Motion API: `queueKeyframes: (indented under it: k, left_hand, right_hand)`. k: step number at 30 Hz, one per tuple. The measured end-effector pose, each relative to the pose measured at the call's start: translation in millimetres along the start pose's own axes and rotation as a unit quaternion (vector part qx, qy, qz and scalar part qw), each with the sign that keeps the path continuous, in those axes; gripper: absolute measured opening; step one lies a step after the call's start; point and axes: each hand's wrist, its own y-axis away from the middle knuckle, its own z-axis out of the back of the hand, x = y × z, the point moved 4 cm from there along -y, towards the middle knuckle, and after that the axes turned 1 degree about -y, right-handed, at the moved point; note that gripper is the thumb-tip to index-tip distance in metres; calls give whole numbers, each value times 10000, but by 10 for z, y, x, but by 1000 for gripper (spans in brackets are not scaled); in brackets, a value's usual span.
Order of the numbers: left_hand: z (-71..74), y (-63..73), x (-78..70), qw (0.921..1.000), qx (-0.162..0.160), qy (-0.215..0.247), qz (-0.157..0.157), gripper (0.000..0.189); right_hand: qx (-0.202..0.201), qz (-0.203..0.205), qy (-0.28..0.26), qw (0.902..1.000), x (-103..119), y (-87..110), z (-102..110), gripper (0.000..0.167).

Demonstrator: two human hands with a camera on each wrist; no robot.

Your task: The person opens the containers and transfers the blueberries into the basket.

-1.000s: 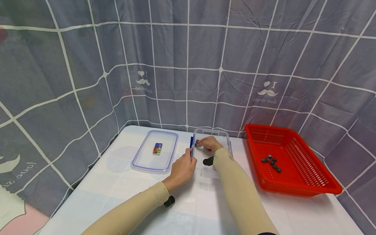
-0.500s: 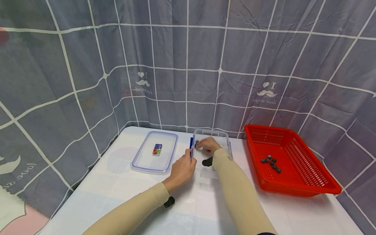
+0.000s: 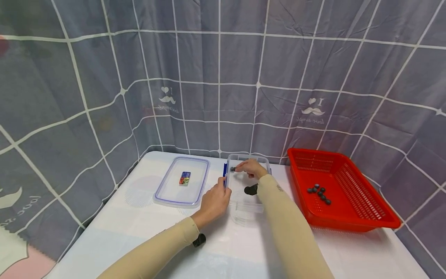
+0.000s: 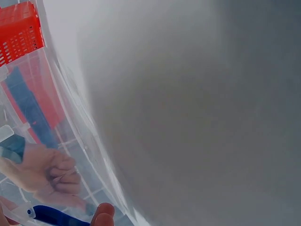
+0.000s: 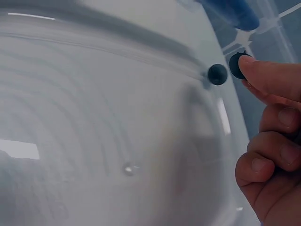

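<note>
A clear plastic box (image 3: 244, 181) stands at the back middle of the table, without its lid. My left hand (image 3: 215, 198) grips its left wall, beside a blue clip (image 3: 225, 169). Inside the box, over its back left part, my right hand (image 3: 253, 168) pinches a blueberry (image 5: 237, 66) between thumb and index finger, the other fingers curled in. Another blueberry (image 5: 217, 74) lies close by in the box's corner. Through the clear wall in the left wrist view, the right hand (image 4: 51, 174) also shows.
A clear lid (image 3: 195, 193) with a blue seal and a colourful label (image 3: 185, 178) lies left of the box. To the right stands a red plastic basket (image 3: 352, 221) with several blueberries (image 3: 320, 193) on its floor. A grey checked curtain (image 3: 195, 58) hangs behind the table.
My right hand has shifted slightly right, away from the box's left wall, and a blueberry shows more plainly beside its fingertips. The left hand keeps its grip on the box.
</note>
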Motion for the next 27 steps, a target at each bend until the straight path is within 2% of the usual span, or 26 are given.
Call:
queueKeyframes:
  k: [10,18,27]
  left_hand:
    - [15,23,13,10000,11,22,8,46]
    - [8,20,13,10000,-24,19,-28,47]
    - [6,15,-1,10000,-77,23,-41,45]
  right_hand:
    - [-61,186,95,9998,141,112,247,33]
    - [55,465,208,9987,294,334,496,31]
    - [-111,560,446,9974,395,534,810,34]
